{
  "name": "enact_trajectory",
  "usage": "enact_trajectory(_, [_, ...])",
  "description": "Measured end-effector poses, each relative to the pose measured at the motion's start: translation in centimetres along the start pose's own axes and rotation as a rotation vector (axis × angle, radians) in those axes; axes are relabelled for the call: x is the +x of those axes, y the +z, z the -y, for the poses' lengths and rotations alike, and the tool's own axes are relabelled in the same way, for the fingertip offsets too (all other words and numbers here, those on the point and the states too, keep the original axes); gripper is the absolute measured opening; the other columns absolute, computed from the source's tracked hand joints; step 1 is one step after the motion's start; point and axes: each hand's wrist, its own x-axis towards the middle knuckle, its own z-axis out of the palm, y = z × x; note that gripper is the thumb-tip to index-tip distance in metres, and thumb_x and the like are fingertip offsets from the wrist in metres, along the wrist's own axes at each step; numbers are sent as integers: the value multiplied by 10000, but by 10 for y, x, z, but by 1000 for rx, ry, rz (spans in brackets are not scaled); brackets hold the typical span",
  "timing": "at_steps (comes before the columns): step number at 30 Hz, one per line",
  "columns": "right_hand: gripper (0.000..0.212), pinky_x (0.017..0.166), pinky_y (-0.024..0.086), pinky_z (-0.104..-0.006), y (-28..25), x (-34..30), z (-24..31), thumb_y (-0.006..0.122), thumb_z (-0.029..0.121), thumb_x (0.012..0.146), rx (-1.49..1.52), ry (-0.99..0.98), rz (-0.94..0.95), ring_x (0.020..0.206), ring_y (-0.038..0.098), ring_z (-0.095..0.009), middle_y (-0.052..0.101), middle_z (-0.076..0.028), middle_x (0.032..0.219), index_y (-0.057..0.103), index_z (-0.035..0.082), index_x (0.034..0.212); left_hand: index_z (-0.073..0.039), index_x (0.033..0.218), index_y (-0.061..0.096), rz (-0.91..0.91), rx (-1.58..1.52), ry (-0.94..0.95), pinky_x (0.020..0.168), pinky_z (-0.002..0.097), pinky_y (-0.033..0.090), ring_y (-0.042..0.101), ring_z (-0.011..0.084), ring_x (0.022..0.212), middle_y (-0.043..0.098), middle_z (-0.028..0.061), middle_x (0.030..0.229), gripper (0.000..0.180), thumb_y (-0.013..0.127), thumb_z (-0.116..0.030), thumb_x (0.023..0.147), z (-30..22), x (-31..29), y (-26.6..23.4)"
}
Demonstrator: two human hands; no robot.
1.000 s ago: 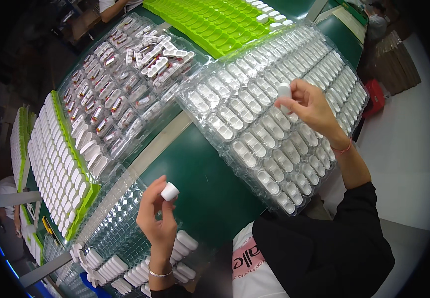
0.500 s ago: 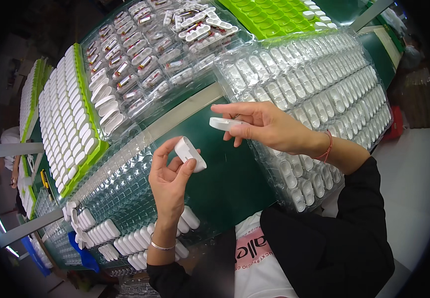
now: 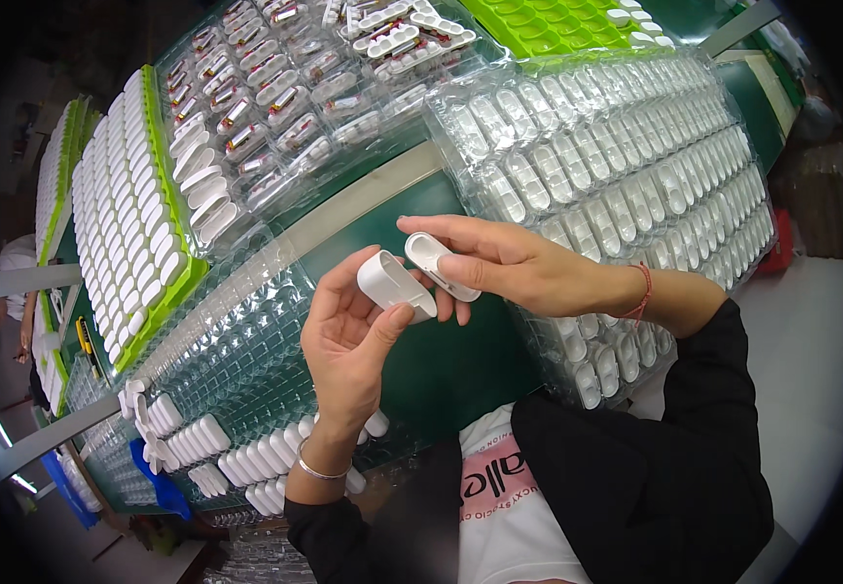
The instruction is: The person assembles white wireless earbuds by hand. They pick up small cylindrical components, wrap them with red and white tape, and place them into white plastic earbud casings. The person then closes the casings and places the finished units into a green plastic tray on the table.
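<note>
My left hand [image 3: 348,336] is closed round a white oval plastic shell [image 3: 392,284], tilted with its hollow end toward my right hand. In my right hand [image 3: 509,268] a white oval insert [image 3: 429,258] is pinched between thumb and fingers, its recessed face partly covered by the thumb. Both pieces are close together above the dark green table [image 3: 431,380]; I cannot tell whether they touch. Nearest my right wrist is a clear blister tray [image 3: 548,229] filled with white oval pieces.
A far clear tray [image 3: 295,92] carries white pieces with small red-and-silver parts. At left, a bright green tray [image 3: 183,282] holds rows of white ovals. Stacked clear trays [image 3: 246,341] and several white shells [image 3: 275,450] lie near my left forearm. Another green tray [image 3: 548,29] stands behind.
My hands have come together. The shell has moved right and the insert has swung to show its recessed face, now beside the shell.
</note>
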Motion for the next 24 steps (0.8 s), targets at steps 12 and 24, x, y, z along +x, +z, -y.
enact_trajectory(12, [651, 671, 556, -280, 14, -7, 10, 548, -32, 928, -199, -50, 3, 789, 649, -155, 586, -123, 1124, 304, 127, 1510, -5, 1302, 480, -45, -8, 37, 957, 356, 512, 615, 232, 1124, 624, 210, 1217, 500, 702, 8, 854, 3, -22, 1])
enact_trajectory(24, [622, 631, 517, -234, 13, -7, 10, 513, -65, 925, -159, 14, -12, 705, 593, -95, 575, -74, 935, 329, 109, 1493, 35, 1254, 525, -82, 123, -6, 859, 299, 540, 648, 182, 1014, 649, 202, 1186, 404, 675, 23, 879, 5, -19, -6])
